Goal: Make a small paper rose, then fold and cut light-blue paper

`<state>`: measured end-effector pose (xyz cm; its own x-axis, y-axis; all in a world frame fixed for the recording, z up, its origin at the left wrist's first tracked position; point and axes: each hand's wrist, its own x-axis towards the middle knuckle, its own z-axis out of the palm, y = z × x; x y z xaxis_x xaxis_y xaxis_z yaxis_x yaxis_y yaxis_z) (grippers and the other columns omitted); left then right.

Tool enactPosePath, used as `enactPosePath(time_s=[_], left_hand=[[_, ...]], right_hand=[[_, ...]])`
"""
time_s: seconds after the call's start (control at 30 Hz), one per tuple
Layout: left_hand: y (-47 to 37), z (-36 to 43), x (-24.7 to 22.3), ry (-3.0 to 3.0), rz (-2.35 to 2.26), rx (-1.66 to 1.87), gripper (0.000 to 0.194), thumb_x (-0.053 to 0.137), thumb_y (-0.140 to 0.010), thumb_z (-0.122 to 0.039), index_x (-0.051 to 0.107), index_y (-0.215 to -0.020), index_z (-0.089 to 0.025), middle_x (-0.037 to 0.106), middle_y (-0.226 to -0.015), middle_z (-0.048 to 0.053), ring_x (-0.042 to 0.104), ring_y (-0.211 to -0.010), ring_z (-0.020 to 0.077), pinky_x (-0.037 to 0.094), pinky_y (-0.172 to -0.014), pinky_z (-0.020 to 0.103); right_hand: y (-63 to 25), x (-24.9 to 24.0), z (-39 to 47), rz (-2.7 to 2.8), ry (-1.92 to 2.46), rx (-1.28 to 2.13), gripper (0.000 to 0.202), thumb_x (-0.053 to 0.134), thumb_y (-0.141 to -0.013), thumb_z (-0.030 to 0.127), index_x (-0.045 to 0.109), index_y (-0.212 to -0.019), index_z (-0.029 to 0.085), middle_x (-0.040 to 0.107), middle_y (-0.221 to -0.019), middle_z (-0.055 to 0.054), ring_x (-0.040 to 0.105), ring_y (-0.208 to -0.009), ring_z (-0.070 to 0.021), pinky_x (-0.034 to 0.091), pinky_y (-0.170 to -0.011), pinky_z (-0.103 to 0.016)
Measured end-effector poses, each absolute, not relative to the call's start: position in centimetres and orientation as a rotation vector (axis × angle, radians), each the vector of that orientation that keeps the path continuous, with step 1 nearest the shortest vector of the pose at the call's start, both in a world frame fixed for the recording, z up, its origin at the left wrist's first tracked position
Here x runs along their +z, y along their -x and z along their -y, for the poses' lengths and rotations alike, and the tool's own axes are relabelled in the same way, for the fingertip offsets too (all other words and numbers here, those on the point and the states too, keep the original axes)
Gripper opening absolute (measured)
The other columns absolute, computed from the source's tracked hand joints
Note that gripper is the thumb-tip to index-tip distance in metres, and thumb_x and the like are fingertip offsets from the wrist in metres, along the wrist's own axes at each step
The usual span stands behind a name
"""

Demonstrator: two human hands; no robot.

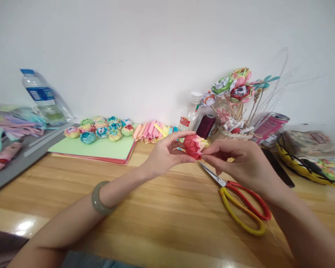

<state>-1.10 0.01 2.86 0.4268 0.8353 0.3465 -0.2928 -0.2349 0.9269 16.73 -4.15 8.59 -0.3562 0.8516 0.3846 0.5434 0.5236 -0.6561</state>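
Scissors [220, 181] laid at 5 o'clock from paper flower [192, 147]; folded strips [148, 132] seen at 10, bottle [188, 116] at 12. Flower pinched above tabletop [156, 208] between left hand [165, 152] and right hand [238, 162], both grips closed on it. Red side aimed roughly at 8, yellow tips at 2, same long axis.

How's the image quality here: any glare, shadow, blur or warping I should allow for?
Head view: glare on the table at lower left; soft shadows on the wall; red paper flower slightly soft, fine folds hard to read; packet at right smeared; water bottle leaning outward, probably wide-lens stretch.
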Motion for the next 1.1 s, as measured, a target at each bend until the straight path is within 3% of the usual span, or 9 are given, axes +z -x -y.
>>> enactPosePath(time_s=[0.2, 0.5, 0.77, 0.97, 1.1], left_hand=[[1.2, 0.0, 3.3, -1.499, -0.536, 1.134, 0.053, 0.079, -0.057, -0.016, 0.061, -0.106, -0.023, 0.059, -0.11, 0.004, 0.06, -0.091, 0.0161, 0.052, -0.079, 0.03], [0.9, -0.1, 3.1, -1.475, -0.58, 1.186, 0.05, 0.079, -0.055, -0.016, 0.061, -0.102, -0.021, 0.057, -0.108, 0.005, 0.058, -0.089, 0.0151, 0.052, -0.077, 0.029], [0.6, -0.2, 2.3, -1.472, -0.58, 1.237, 0.05, 0.079, -0.058, -0.019, 0.057, -0.103, -0.022, 0.053, -0.111, 0.005, 0.057, -0.09, 0.014, 0.051, -0.079, 0.029], [0.7, -0.3, 2.4, -1.485, -0.589, 1.24, 0.049, 0.079, -0.058, -0.019, 0.056, -0.101, -0.021, 0.054, -0.11, 0.005, 0.057, -0.089, 0.0136, 0.05, -0.079, 0.029], [0.7, -0.4, 2.4, -1.447, -0.645, 1.255, 0.049, 0.079, -0.057, -0.018, 0.055, -0.1, -0.02, 0.056, -0.107, 0.004, 0.056, -0.084, 0.0116, 0.049, -0.077, 0.028]], right_hand=[[-16.7, 8.3, 3.9, 2.042, 1.183, 0.646, 0.014, 0.062, -0.076, 0.024, 0.062, -0.064, 0.017, 0.054, -0.046, 0.005, 0.051, -0.04, -0.0068, 0.036, -0.039, -0.017], [-16.5, 7.3, 3.1, 1.992, 1.111, 0.635, 0.018, 0.061, -0.077, 0.032, 0.061, -0.066, 0.018, 0.06, -0.056, 0.001, 0.054, -0.047, -0.0098, 0.042, -0.044, -0.02], [-16.7, 7.0, 2.9, 2.021, 1.223, 0.455, 0.018, 0.061, -0.076, 0.03, 0.061, -0.063, 0.017, 0.061, -0.054, 0.0, 0.052, -0.048, -0.0108, 0.039, -0.045, -0.021], [-16.6, 7.3, 2.9, 2.019, 1.113, 0.616, 0.014, 0.058, -0.08, 0.027, 0.063, -0.071, 0.017, 0.062, -0.062, 0.0, 0.056, -0.052, -0.0102, 0.044, -0.049, -0.021], [-16.5, 7.2, 2.8, 2.043, 1.164, 0.479, 0.012, 0.057, -0.08, 0.024, 0.065, -0.074, 0.018, 0.064, -0.065, -0.001, 0.056, -0.053, -0.0104, 0.044, -0.05, -0.021]])
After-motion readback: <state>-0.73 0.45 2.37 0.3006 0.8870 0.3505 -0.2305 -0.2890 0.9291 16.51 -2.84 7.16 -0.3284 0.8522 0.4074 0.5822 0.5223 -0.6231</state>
